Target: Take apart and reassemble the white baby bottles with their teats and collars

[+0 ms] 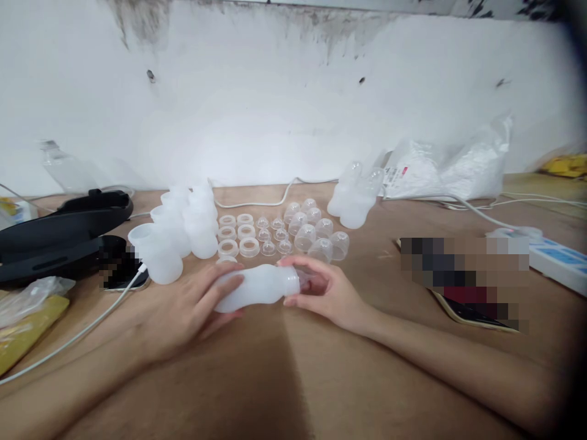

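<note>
Both hands hold one frosted white baby bottle (263, 286), tipped on its side above the table. My left hand (206, 296) is closed round its base end. At the neck end, the fingers of my right hand (328, 290) grip the white collar, with a clear nipple partly hidden behind them. Just beyond lie rows of white collar rings (249, 247), clear nipples (268, 247) and clear dome caps (340, 245). Open bottle bodies (166, 264) stand in a group to the left of the rings. Several capped bottles (353, 211) stand at the back right.
A black curved object (68, 223) and a yellow packet (34, 327) lie at left, near a phone with a white cable (87, 327). At right are another phone (477, 318), a power strip (562, 260) and a white plastic bag (452, 165) by the wall.
</note>
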`<act>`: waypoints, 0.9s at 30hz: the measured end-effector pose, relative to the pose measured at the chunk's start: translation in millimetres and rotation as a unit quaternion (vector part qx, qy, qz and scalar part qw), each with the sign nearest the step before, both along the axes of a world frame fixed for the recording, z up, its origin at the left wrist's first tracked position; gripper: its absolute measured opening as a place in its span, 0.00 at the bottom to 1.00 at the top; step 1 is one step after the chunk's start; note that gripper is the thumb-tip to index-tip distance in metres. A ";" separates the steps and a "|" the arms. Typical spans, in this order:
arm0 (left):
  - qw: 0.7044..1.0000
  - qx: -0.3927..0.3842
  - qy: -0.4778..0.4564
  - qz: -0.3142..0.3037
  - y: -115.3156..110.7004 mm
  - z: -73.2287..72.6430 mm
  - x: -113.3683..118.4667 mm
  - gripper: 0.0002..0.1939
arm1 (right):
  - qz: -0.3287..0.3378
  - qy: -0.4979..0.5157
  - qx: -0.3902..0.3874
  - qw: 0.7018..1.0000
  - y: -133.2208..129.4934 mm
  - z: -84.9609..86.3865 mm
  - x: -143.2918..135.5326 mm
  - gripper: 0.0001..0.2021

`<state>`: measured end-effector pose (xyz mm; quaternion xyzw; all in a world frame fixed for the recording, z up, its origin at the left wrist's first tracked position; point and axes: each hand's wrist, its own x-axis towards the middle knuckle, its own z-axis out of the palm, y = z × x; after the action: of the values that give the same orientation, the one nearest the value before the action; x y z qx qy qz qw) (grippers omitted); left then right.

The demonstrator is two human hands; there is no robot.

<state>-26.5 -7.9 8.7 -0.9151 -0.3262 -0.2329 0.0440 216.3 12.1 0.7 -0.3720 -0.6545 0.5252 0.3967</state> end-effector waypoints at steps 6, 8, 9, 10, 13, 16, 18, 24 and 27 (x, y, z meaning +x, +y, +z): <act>0.997 0.042 -0.036 -0.049 -0.2 1.1 -0.1 0.19 | 0.001 -0.002 0.005 1.000 -0.3 -2.2 1.1 0.23; 0.996 -0.034 -0.080 -0.029 -2.0 6.2 3.2 0.23 | -0.005 -0.003 0.030 1.000 0.2 -3.7 1.8 0.23; 0.991 -0.082 -0.107 -0.009 -2.7 8.8 4.8 0.26 | -0.007 -0.004 0.051 0.999 0.3 -4.2 2.0 0.22; 0.982 -0.131 -0.133 0.014 -3.1 11.2 6.2 0.26 | -0.007 -0.006 0.075 0.997 0.2 -4.6 2.2 0.22; 0.958 -0.237 -0.151 0.065 -2.1 16.5 8.6 0.18 | 0.007 -0.018 0.136 0.991 -0.9 -4.7 2.5 0.20; 0.946 -0.292 -0.110 0.084 0.0 18.8 9.8 0.17 | 0.017 -0.030 0.164 0.986 -2.1 -3.9 3.3 0.20; 0.947 -0.294 -0.096 0.086 0.0 18.8 10.7 0.17 | 0.013 -0.037 0.169 0.985 -2.4 -3.2 3.6 0.19; 0.989 -0.121 -0.020 0.080 -5.4 11.7 11.2 0.22 | -0.007 -0.050 0.075 0.996 -4.1 1.2 -0.3 0.20; 0.998 -0.016 0.023 0.061 -6.6 5.9 10.2 0.24 | 0.001 -0.020 -0.016 1.000 -7.3 5.0 -2.7 0.21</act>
<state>-16.3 -14.5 14.6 -0.8992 -0.3841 -0.2033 0.0514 213.6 4.9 5.7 -0.3881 -0.6537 0.5288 0.3773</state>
